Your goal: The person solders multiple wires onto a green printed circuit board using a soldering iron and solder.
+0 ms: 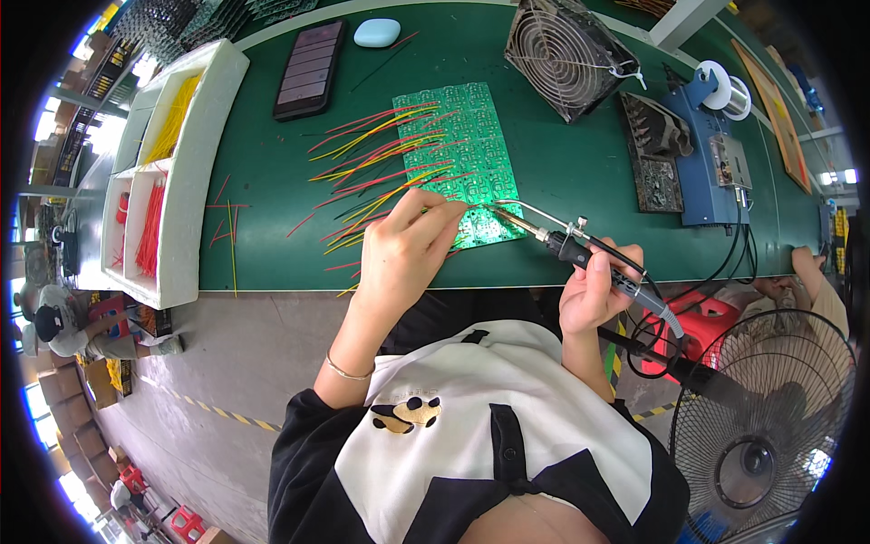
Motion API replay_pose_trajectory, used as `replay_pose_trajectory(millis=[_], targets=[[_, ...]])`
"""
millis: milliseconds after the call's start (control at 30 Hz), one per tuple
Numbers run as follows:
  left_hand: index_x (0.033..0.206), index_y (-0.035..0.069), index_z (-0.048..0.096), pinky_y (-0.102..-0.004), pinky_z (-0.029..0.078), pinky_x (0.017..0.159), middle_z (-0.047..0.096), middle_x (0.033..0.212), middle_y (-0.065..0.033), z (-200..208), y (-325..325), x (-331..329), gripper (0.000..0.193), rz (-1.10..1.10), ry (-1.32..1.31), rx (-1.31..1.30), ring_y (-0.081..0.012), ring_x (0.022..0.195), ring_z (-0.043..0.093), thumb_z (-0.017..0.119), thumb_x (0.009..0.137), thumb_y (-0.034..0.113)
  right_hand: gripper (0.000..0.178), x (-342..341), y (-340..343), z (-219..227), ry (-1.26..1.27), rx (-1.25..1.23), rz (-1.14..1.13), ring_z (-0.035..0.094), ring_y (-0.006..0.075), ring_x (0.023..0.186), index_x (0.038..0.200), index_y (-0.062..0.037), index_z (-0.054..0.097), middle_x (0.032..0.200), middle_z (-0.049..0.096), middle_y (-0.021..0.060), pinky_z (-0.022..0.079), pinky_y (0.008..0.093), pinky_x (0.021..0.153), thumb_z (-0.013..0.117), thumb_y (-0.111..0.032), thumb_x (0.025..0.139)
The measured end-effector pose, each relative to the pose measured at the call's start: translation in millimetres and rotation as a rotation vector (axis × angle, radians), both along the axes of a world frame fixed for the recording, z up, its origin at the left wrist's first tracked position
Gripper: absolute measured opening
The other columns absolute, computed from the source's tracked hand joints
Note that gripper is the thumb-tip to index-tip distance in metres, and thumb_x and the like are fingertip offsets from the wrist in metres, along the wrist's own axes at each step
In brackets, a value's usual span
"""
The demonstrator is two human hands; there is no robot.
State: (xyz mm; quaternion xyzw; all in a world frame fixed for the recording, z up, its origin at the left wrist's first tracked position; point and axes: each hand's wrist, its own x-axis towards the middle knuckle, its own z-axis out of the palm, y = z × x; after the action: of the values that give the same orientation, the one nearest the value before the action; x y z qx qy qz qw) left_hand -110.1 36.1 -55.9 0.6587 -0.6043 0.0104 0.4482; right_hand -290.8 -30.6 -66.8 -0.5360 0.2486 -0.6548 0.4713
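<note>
Left fingers (442, 218) pinching red wire (475, 207), right fingers (598, 274) gripping soldering iron (569, 248), green circuit board (488, 154) beneath

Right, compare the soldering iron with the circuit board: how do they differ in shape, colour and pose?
Shape: the soldering iron is slim and rod-like; the circuit board is a flat panel.
Colour: the soldering iron's handle is black and grey; the circuit board is green.
Pose: the soldering iron slants in the right hand; the circuit board lies on the table.
Shared: both are longer than wide.
</note>
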Motion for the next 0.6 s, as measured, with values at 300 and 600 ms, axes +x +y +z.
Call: replay_pose_trajectory(millis=[300, 600], targets=[[0.081, 0.007, 0.065, -0.0265, 0.044, 0.044, 0.055, 0.076, -0.0013, -0.6, -0.8, 0.7, 0.012, -0.014, 0.018, -0.007, -0.0143, 0.051, 0.054, 0.068, 0.07, 0.005, 0.014, 0.8, -0.5, 0.4, 0.039, 0.005, -0.02, 0.035, 0.0052, 0.051, 0.077, -0.0021, 0.04, 0.065, 0.044, 0.0037, 0.03, 0.018, 0.047, 0.053, -0.007, 0.08], [0.082, 0.008, 0.065, -0.0274, 0.044, 0.044, 0.054, 0.077, -0.0008, -0.4, 0.6, -0.6, 0.013, 0.004, -0.001, 0.044, -0.0142, 0.051, 0.055, 0.068, 0.07, 0.006, 0.016, 0.9, -0.3, -1.7, 0.026, 0.016, 0.032, 0.034, 0.005, 0.054, 0.077, -0.0041, 0.037, 0.065, 0.042, 0.0029, 0.029, 0.0176, 0.049, 0.052, -0.005, 0.08]])
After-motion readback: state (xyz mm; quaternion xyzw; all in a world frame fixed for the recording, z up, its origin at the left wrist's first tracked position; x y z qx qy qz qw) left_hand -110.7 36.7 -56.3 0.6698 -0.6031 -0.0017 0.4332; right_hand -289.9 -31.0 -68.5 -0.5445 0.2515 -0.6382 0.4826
